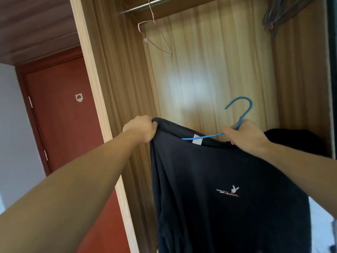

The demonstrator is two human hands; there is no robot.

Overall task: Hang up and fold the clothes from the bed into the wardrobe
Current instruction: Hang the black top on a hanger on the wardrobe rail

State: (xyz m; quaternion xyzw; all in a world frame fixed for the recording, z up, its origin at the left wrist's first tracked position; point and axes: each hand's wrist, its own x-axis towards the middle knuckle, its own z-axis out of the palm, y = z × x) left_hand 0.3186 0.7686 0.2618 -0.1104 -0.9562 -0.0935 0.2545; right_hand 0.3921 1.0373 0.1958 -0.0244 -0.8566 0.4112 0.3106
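From the head view, both hands are raised before the open wardrobe (209, 70). The left hand (140, 129) grips the shoulder of a dark navy shirt (218, 179), fingers curled round bunched fabric. The right hand (244, 135) holds the neck of a blue hanger (238, 114) together with the shirt's collar; one hanger arm runs inside the neckline beside a white label. The shirt hangs in front of the wardrobe, below the metal rail (164, 3). A pink wire hanger (155, 33) hangs from that rail. A red-brown door (60, 115) stands to the left.
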